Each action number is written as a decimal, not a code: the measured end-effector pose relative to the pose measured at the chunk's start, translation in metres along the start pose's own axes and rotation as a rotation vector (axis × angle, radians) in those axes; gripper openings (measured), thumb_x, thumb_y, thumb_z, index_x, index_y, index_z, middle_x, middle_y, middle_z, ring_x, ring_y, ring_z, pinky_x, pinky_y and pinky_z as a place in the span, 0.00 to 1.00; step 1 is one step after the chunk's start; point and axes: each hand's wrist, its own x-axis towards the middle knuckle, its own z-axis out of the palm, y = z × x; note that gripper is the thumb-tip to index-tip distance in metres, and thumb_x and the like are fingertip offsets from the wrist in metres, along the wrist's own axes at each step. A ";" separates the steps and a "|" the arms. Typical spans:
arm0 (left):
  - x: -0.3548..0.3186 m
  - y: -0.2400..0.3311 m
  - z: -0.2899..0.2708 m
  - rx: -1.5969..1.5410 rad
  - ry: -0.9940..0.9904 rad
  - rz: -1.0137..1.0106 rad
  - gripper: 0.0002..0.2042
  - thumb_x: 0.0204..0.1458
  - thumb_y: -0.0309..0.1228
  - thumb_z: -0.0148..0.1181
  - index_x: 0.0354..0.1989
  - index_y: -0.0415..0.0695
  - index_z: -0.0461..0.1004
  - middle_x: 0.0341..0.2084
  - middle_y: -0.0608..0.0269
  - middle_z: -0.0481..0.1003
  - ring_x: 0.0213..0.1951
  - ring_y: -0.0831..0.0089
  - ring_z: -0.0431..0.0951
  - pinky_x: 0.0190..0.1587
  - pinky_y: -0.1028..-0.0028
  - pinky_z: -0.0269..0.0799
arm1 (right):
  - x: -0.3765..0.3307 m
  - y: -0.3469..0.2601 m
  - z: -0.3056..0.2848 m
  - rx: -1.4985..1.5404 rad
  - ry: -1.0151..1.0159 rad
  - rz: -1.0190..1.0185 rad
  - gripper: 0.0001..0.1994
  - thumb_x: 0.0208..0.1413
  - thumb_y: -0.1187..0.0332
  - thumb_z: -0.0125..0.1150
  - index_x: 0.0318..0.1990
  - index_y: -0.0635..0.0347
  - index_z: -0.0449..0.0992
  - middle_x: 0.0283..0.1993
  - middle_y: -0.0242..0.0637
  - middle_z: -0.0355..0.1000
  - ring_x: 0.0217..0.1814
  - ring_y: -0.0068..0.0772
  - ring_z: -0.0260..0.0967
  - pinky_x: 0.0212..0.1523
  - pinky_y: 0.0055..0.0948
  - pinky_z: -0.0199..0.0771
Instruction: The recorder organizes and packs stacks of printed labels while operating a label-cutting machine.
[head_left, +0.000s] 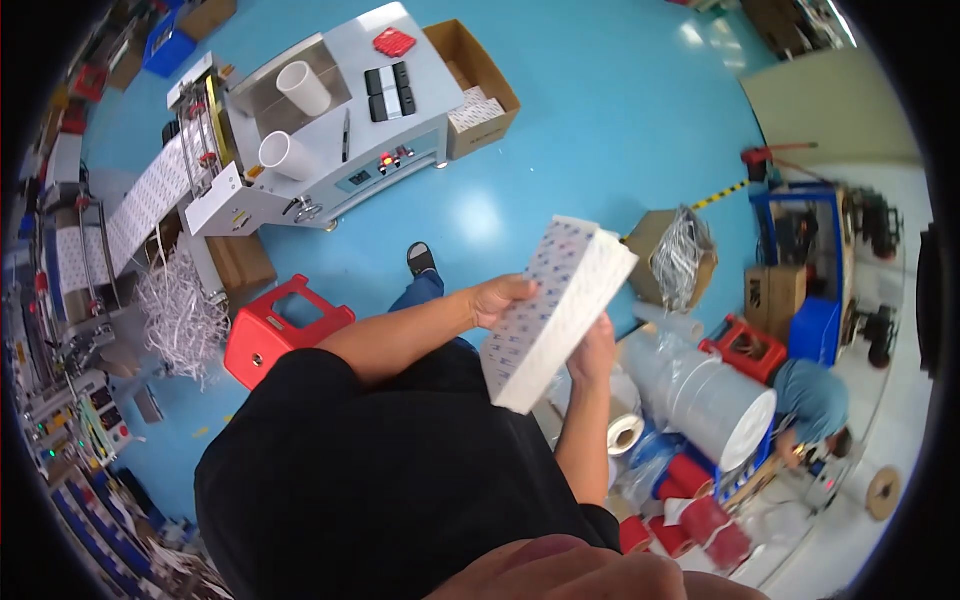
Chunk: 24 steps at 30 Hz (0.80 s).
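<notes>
I hold a thick white stack of printed label sheets (552, 310) tilted in front of me, above the blue floor. My left hand (500, 296) grips its left long edge near the upper end. My right hand (596, 352) holds its right side lower down, fingers partly hidden behind the stack. The top sheet shows rows of small blue and red marks.
A grey label machine (330, 120) with two white rolls stands at upper left, a red stool (280, 330) below it. Cardboard boxes (480, 85) sit by the machine. Large wrapped white rolls (710, 395) and red rolls lie at right, where another person (815, 405) crouches.
</notes>
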 end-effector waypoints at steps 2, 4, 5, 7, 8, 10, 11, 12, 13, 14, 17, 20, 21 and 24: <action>-0.009 0.045 -0.013 -0.010 -0.043 0.036 0.33 0.43 0.47 0.69 0.55 0.40 0.68 0.47 0.56 0.75 0.46 0.68 0.78 0.50 0.66 0.74 | 0.046 0.006 0.017 0.359 -0.216 0.115 0.08 0.61 0.66 0.52 0.35 0.61 0.72 0.40 0.35 0.73 0.46 0.31 0.68 0.52 0.34 0.64; -0.020 0.089 -0.022 0.063 -0.043 0.087 0.36 0.42 0.52 0.68 0.55 0.39 0.68 0.48 0.55 0.75 0.46 0.68 0.77 0.50 0.66 0.74 | 0.083 0.000 0.058 0.621 -0.394 0.190 0.13 0.64 0.61 0.47 0.31 0.59 0.70 0.31 0.34 0.69 0.40 0.30 0.67 0.47 0.32 0.65; -0.028 0.110 -0.023 0.126 -0.006 0.130 0.38 0.41 0.54 0.67 0.55 0.39 0.68 0.48 0.55 0.75 0.46 0.68 0.78 0.50 0.66 0.74 | 0.102 -0.006 0.078 0.802 -0.519 0.231 0.15 0.65 0.59 0.44 0.32 0.60 0.70 0.29 0.34 0.68 0.39 0.29 0.67 0.46 0.31 0.65; -0.037 0.151 -0.026 0.097 -0.020 0.142 0.39 0.38 0.51 0.71 0.55 0.38 0.67 0.47 0.56 0.75 0.46 0.68 0.78 0.50 0.67 0.74 | 0.149 -0.019 0.108 0.888 -0.615 0.327 0.16 0.65 0.58 0.42 0.35 0.61 0.72 0.27 0.33 0.67 0.37 0.28 0.67 0.44 0.29 0.66; -0.041 0.168 -0.024 0.122 -0.061 0.165 0.39 0.37 0.48 0.72 0.56 0.37 0.67 0.48 0.56 0.75 0.46 0.68 0.77 0.50 0.68 0.73 | 0.172 -0.025 0.122 0.987 -0.707 0.413 0.19 0.66 0.57 0.41 0.38 0.62 0.73 0.25 0.32 0.65 0.35 0.27 0.67 0.42 0.26 0.67; -0.048 0.207 -0.003 0.126 -0.030 0.175 0.39 0.32 0.38 0.77 0.56 0.37 0.67 0.46 0.55 0.75 0.44 0.67 0.78 0.49 0.68 0.75 | 0.220 -0.044 0.154 0.722 -0.604 0.383 0.21 0.66 0.54 0.40 0.43 0.65 0.72 0.27 0.34 0.68 0.36 0.28 0.68 0.41 0.26 0.69; -0.049 0.222 0.003 0.131 -0.028 0.192 0.39 0.32 0.38 0.77 0.56 0.37 0.67 0.46 0.55 0.75 0.44 0.67 0.78 0.49 0.68 0.75 | 0.239 -0.055 0.170 0.463 -0.497 0.331 0.24 0.66 0.52 0.40 0.48 0.67 0.72 0.30 0.35 0.72 0.38 0.29 0.70 0.41 0.26 0.71; -0.052 0.236 0.006 0.207 0.030 0.215 0.39 0.32 0.36 0.77 0.56 0.37 0.66 0.47 0.54 0.75 0.45 0.66 0.78 0.50 0.67 0.74 | 0.256 -0.061 0.189 0.453 -0.518 0.355 0.24 0.66 0.52 0.40 0.48 0.67 0.72 0.30 0.35 0.72 0.38 0.29 0.70 0.41 0.26 0.71; -0.055 0.249 0.008 0.281 0.089 0.238 0.40 0.32 0.35 0.77 0.57 0.37 0.65 0.48 0.54 0.74 0.46 0.66 0.78 0.50 0.67 0.74 | 0.274 -0.067 0.209 0.328 -0.625 0.412 0.27 0.64 0.49 0.42 0.50 0.67 0.71 0.38 0.39 0.73 0.42 0.33 0.71 0.44 0.30 0.72; -0.056 0.261 0.010 0.260 0.113 0.250 0.39 0.34 0.33 0.76 0.58 0.37 0.63 0.50 0.53 0.73 0.47 0.65 0.77 0.51 0.66 0.73 | 0.288 -0.071 0.224 0.202 -0.733 0.466 0.29 0.62 0.45 0.43 0.53 0.66 0.70 0.47 0.43 0.74 0.47 0.37 0.73 0.47 0.34 0.73; -0.063 0.286 0.001 0.241 0.261 0.380 0.38 0.35 0.33 0.75 0.58 0.38 0.64 0.50 0.53 0.72 0.49 0.65 0.76 0.54 0.65 0.71 | 0.335 -0.058 0.244 -0.091 -0.603 0.585 0.32 0.61 0.43 0.44 0.53 0.66 0.70 0.47 0.43 0.74 0.46 0.36 0.73 0.46 0.33 0.74; -0.064 0.311 -0.017 0.327 0.418 0.546 0.37 0.36 0.33 0.75 0.57 0.38 0.64 0.48 0.54 0.74 0.49 0.65 0.76 0.54 0.66 0.70 | 0.421 -0.048 0.220 0.156 -0.796 0.711 0.31 0.61 0.44 0.46 0.57 0.66 0.66 0.42 0.40 0.74 0.29 0.25 0.66 0.31 0.27 0.70; -0.066 0.325 -0.024 0.324 0.428 0.565 0.37 0.36 0.33 0.75 0.57 0.38 0.64 0.48 0.54 0.74 0.49 0.65 0.76 0.54 0.66 0.70 | 0.459 -0.044 0.206 0.409 -1.021 0.730 0.31 0.61 0.45 0.47 0.58 0.66 0.65 0.40 0.39 0.74 0.24 0.22 0.61 0.26 0.25 0.67; -0.078 0.370 -0.045 1.161 1.058 0.514 0.29 0.38 0.34 0.72 0.50 0.39 0.68 0.39 0.54 0.78 0.43 0.65 0.78 0.46 0.66 0.71 | 0.494 -0.035 0.229 -0.199 -0.769 0.368 0.26 0.62 0.53 0.50 0.60 0.64 0.63 0.42 0.37 0.73 0.25 0.18 0.54 0.27 0.22 0.62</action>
